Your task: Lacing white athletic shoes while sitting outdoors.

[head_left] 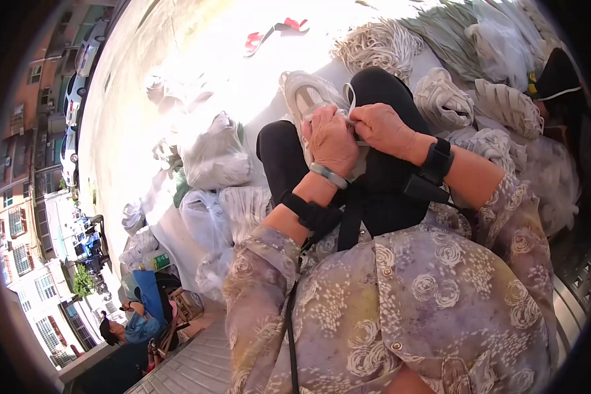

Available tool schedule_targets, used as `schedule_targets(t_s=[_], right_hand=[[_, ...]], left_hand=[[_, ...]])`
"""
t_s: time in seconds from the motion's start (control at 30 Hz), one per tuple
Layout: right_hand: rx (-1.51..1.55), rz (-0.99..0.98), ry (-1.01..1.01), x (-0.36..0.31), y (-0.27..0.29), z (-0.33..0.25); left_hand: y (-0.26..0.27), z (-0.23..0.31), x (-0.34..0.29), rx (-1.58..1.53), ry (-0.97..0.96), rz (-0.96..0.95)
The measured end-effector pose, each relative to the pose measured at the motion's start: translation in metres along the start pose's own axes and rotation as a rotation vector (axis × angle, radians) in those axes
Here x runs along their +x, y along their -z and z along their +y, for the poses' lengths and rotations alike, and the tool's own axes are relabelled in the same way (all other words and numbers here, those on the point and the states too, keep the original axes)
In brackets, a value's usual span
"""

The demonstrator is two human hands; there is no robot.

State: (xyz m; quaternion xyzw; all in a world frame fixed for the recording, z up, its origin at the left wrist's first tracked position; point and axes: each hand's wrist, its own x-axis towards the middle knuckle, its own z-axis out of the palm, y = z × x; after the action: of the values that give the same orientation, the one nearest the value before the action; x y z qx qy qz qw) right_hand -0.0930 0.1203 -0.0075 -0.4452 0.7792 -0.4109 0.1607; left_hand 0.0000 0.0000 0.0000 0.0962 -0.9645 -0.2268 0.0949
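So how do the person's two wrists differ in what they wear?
The left hand has a pale green bangle plus a black strap lower on the forearm; the right hand has only a black strap, no bangle. The left hand sits lower in the picture than the right. Both hands pinch a white cord over the lap.

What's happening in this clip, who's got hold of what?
A seated person works outdoors with both hands on a pale shoe upper resting on their knee. The left hand and right hand sit close together, pinching a thin white cord at it. Bundles of white cord and filled plastic bags lie around on the ground. Another person sits at lower left.
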Motion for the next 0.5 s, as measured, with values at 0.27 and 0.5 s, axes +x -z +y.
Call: schedule_targets(t_s=[0.27,0.5], right_hand=[[0.137,0.057,-0.118,0.0,0.009,-0.013],[0.246,0.035,-0.192,-0.007,0.011,0.001]], left_hand=[[0.046,0.014,-0.01,0.291,-0.111,-0.002],[0.106,-0.085,-0.111,0.273,0.182,-0.148]])
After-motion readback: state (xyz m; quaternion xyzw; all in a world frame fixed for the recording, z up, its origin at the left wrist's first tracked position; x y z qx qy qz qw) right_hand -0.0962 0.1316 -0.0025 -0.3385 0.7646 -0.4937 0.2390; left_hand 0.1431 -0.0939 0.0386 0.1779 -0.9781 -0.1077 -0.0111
